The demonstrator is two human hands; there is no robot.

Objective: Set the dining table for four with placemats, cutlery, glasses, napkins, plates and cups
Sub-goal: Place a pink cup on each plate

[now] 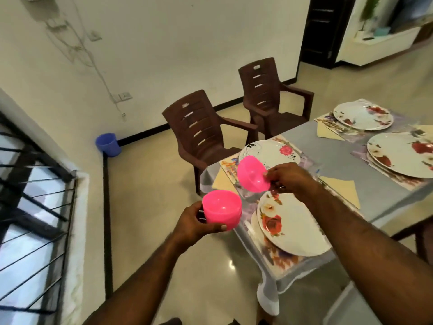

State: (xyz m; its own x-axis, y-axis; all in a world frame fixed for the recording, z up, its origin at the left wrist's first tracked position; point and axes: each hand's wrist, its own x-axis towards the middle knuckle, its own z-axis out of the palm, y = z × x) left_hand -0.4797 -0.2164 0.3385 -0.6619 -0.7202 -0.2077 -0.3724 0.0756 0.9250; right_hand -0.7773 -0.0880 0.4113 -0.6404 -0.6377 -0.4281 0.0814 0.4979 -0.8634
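Note:
My left hand point(195, 222) grips one pink plastic cup point(222, 209) upright, off the table's left edge above the floor. My right hand point(289, 179) pinches a second pink cup point(252, 174), tilted on its side, over the table's near left corner. Below that cup a clear glass point(249, 195) stands on the table, partly hidden. Floral white plates lie on placemats: a near one point(290, 225), one behind the cups point(269, 152), and two further right point(364, 116) point(403, 154). Folded yellow napkins point(343, 187) lie beside the plates. The grey table point(328, 151) carries all of these.
Two brown plastic chairs point(201, 130) point(269, 92) stand along the table's far side. A blue bin point(108, 144) sits on the floor by the wall. A barred railing point(30, 184) runs at the left. A dark doorway point(321, 29) opens at the back right.

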